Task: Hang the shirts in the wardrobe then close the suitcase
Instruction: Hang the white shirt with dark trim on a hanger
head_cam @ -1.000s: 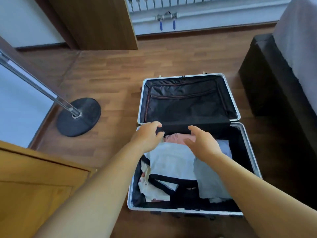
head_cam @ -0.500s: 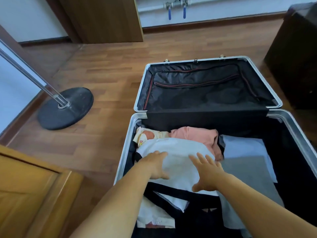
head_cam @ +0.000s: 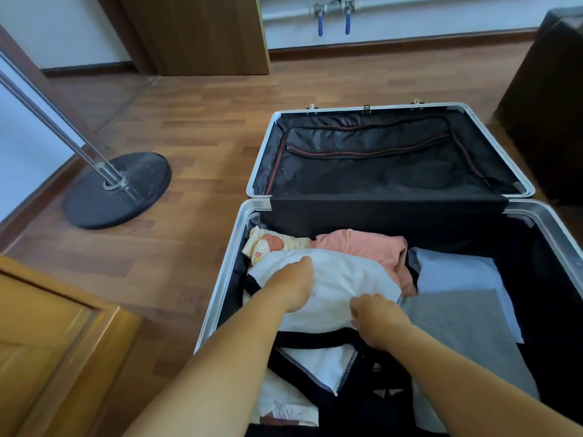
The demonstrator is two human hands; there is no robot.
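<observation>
Your left hand (head_cam: 295, 287) and right hand (head_cam: 377, 318) both grasp the white shirt (head_cam: 344, 279) directly beneath their curled fingers; its length runs leftward across the suitcase (head_cam: 227, 263); lift straight up.

head-worn view, looking steeply down, close over open suitcase (head_cam: 227, 263)

Since half a second ago both hands have closed on the white shirt (head_cam: 340, 279): the left hand (head_cam: 295, 287) now bunches its upper part, and the right hand (head_cam: 377, 320), flat before, has curled at its right edge, lifting the cloth into folds.
</observation>
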